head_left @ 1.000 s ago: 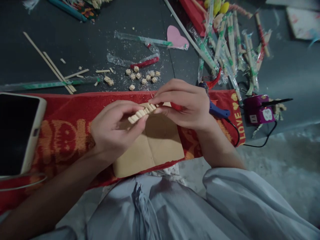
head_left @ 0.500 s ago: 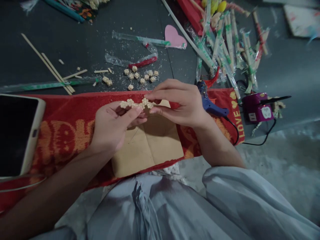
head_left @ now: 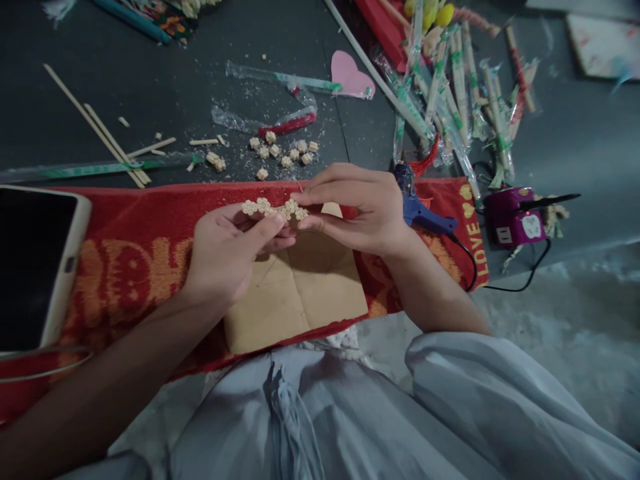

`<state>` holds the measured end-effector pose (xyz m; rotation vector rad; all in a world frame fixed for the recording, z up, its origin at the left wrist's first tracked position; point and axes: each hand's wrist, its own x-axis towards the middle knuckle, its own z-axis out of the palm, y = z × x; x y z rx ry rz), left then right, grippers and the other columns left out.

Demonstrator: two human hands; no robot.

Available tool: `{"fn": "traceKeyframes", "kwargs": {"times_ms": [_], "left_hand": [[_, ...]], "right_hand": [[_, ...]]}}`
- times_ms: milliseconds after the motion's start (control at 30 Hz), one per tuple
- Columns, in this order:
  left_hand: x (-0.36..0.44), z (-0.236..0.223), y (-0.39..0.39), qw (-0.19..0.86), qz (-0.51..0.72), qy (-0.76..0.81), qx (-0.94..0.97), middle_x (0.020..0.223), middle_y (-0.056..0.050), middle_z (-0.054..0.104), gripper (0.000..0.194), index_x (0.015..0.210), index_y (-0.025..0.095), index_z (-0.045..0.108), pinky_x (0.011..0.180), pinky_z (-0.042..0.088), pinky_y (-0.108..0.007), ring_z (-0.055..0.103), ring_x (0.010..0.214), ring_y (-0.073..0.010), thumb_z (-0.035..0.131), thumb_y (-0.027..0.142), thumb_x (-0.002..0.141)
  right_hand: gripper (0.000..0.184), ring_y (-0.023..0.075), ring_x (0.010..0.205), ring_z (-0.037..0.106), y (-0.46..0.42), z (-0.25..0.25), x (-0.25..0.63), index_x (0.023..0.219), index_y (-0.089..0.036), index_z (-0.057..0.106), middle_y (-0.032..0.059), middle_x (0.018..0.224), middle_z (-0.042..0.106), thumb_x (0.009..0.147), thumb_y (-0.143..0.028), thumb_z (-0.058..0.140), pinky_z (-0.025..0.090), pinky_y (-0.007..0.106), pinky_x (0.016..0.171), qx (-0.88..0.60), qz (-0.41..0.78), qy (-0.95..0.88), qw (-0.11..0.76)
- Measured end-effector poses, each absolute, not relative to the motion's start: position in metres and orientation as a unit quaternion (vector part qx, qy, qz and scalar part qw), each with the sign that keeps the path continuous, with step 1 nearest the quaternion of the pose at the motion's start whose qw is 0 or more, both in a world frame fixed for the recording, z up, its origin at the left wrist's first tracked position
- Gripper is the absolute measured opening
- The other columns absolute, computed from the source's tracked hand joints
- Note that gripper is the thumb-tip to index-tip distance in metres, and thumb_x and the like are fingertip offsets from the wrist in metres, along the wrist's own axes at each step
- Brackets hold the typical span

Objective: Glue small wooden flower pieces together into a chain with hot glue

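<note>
A chain of small cream flower-shaped pieces (head_left: 259, 205), joined in a zigzag, is held up between my hands. My left hand (head_left: 225, 250) is closed on its left and middle part, thumb on top and fingers beneath. With thumb and fingertips, my right hand (head_left: 357, 210) pinches the flower cluster at the chain's right end. Beneath both hands lies a creased brown sheet of card (head_left: 300, 287) on a red towel (head_left: 125, 267). Beyond the towel's far edge sit several loose flower-shaped pieces (head_left: 275, 151) among crumbs.
A blue glue gun (head_left: 427, 215) lies right of my right hand, its cord near a purple box (head_left: 515, 217). A phone (head_left: 35, 267) rests at left. Thin sticks (head_left: 95, 130), a pink heart (head_left: 350, 75) and wrapped stick bundles (head_left: 457, 87) lie farther back.
Both hands keep hold of the flower-piece chain in nearly the same place. My right hand has shifted very slightly; the things on the table have stayed put.
</note>
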<state>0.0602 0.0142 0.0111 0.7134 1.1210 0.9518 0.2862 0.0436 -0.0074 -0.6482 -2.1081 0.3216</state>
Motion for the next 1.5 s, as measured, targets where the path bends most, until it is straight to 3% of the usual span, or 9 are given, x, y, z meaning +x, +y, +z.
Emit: {"fn": "traceKeyframes", "kwargs": {"times_ms": [167, 300, 533, 767, 1133, 1367, 1500], "left_hand": [[0.061, 0.013, 0.012, 0.677, 0.441, 0.485, 0.334, 0.078, -0.005, 0.081, 0.04, 0.076, 0.02, 0.078, 0.081, 0.079, -0.041, 0.085, 0.08, -0.0256, 0.111, 0.038, 0.06], [0.06, 0.014, 0.011, 0.672, 0.434, 0.491, 0.344, 0.078, -0.004, 0.082, 0.04, 0.075, 0.022, 0.079, 0.081, 0.079, -0.042, 0.085, 0.079, -0.0264, 0.111, 0.038, 0.059], [0.06, 0.015, 0.013, 0.691, 0.409, 0.49, 0.339, 0.075, -0.004, 0.079, 0.037, 0.075, 0.02, 0.077, 0.076, 0.077, -0.035, 0.085, 0.074, -0.024, 0.107, 0.038, 0.063], [0.061, 0.018, 0.014, 0.692, 0.406, 0.497, 0.33, 0.071, -0.001, 0.078, 0.036, 0.072, 0.021, 0.076, 0.071, 0.075, -0.029, 0.083, 0.07, -0.0207, 0.106, 0.036, 0.06], [0.057, 0.016, 0.016, 0.676, 0.406, 0.496, 0.363, 0.087, -0.004, 0.086, 0.048, 0.08, 0.02, 0.083, 0.08, 0.077, -0.033, 0.084, 0.081, -0.022, 0.115, 0.046, 0.055], [0.053, 0.01, 0.017, 0.643, 0.398, 0.504, 0.418, 0.085, -0.004, 0.085, 0.035, 0.082, 0.024, 0.085, 0.075, 0.071, -0.028, 0.084, 0.079, -0.0219, 0.112, 0.035, 0.063], [0.054, 0.013, 0.019, 0.622, 0.409, 0.51, 0.431, 0.095, -0.005, 0.088, 0.038, 0.09, 0.024, 0.087, 0.08, 0.07, -0.026, 0.084, 0.089, -0.0222, 0.11, 0.034, 0.061]], "right_hand": [[0.037, 0.0173, 0.106, 0.085, 0.041, 0.001, 0.29, 0.128, -0.018, 0.085, 0.0085, 0.117, 0.087, 0.116, -0.052, 0.074, 0.071, 0.032, 0.097, -0.289, 0.178, -0.845, 0.413], [0.046, 0.0183, 0.107, 0.084, 0.041, 0.004, 0.293, 0.134, -0.02, 0.085, 0.0095, 0.12, 0.087, 0.119, -0.059, 0.066, 0.072, 0.035, 0.098, -0.299, 0.175, -0.852, 0.393], [0.039, 0.017, 0.107, 0.085, 0.044, -0.002, 0.292, 0.131, -0.02, 0.086, 0.0076, 0.117, 0.087, 0.118, -0.053, 0.071, 0.071, 0.032, 0.098, -0.268, 0.166, -0.851, 0.42], [0.045, 0.0164, 0.104, 0.084, 0.044, -0.008, 0.291, 0.132, -0.021, 0.086, 0.0063, 0.113, 0.086, 0.119, -0.059, 0.066, 0.071, 0.033, 0.095, -0.281, 0.153, -0.847, 0.426], [0.046, 0.0188, 0.104, 0.082, 0.047, 0.002, 0.298, 0.13, -0.021, 0.084, 0.01, 0.115, 0.086, 0.116, -0.062, 0.069, 0.073, 0.035, 0.098, -0.308, 0.211, -0.853, 0.365], [0.037, 0.0171, 0.1, 0.082, 0.052, 0.002, 0.301, 0.115, -0.018, 0.085, 0.0095, 0.106, 0.087, 0.118, -0.051, 0.069, 0.069, 0.031, 0.094, -0.285, 0.224, -0.857, 0.366], [0.036, 0.0172, 0.1, 0.082, 0.052, 0.001, 0.301, 0.115, -0.019, 0.084, 0.0084, 0.106, 0.087, 0.119, -0.051, 0.068, 0.068, 0.032, 0.095, -0.293, 0.228, -0.857, 0.358]]}}
